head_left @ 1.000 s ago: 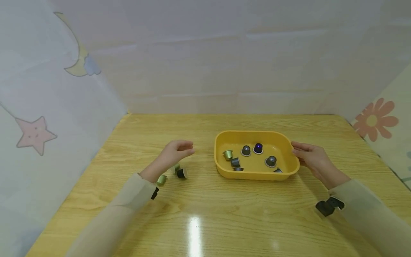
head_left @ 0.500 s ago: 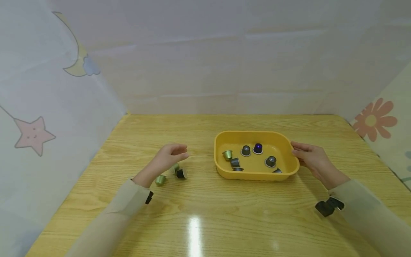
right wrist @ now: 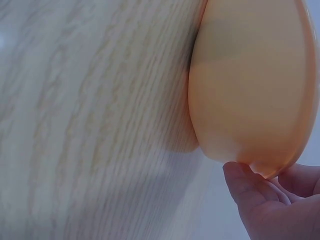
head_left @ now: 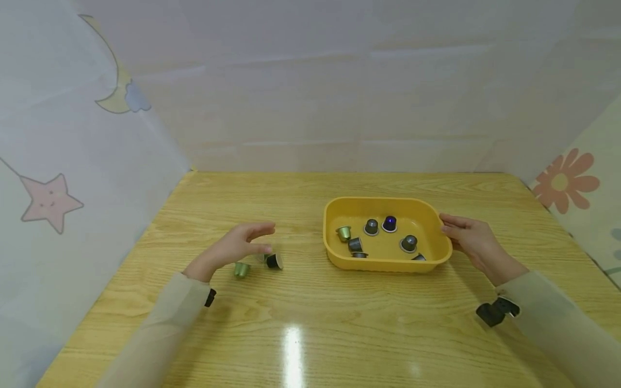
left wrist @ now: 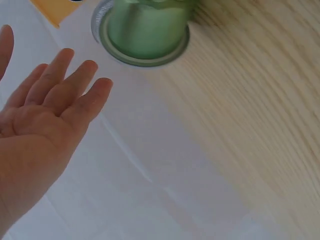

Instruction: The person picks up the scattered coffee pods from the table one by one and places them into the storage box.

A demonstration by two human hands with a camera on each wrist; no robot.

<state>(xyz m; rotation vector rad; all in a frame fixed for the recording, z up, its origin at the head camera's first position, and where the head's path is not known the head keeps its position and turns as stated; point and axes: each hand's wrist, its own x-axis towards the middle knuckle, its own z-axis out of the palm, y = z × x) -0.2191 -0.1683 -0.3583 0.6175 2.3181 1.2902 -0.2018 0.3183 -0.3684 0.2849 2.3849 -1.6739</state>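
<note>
My left hand (head_left: pixel 230 247) hovers over the table's left side, thumb and fingers spread with nothing between them. Close by lie a green coffee capsule (head_left: pixel 241 270) and a black coffee capsule (head_left: pixel 274 262) on its side; another capsule is partly hidden behind the thumb. A green capsule (left wrist: pixel 147 31) looms large at the top of the left wrist view. My right hand (head_left: pixel 473 243) pinches the right end of a yellow plastic basin (head_left: pixel 383 264), its fingertips at the rim in the right wrist view. Several capsules lie inside, among them a gold-green one (head_left: pixel 344 233) and a dark blue one (head_left: pixel 390 223).
The wooden table (head_left: pixel 301 312) extends in front of and around the basin. A pale printed sheet (head_left: pixel 310 97) rises behind the table and along both sides. Each wrist wears a small black device, such as the one (head_left: pixel 497 312) on the right sleeve.
My left hand has moved left and toward me, and its thumb and fingers have spread apart over the loose capsules. The right hand and basin stay in place.
</note>
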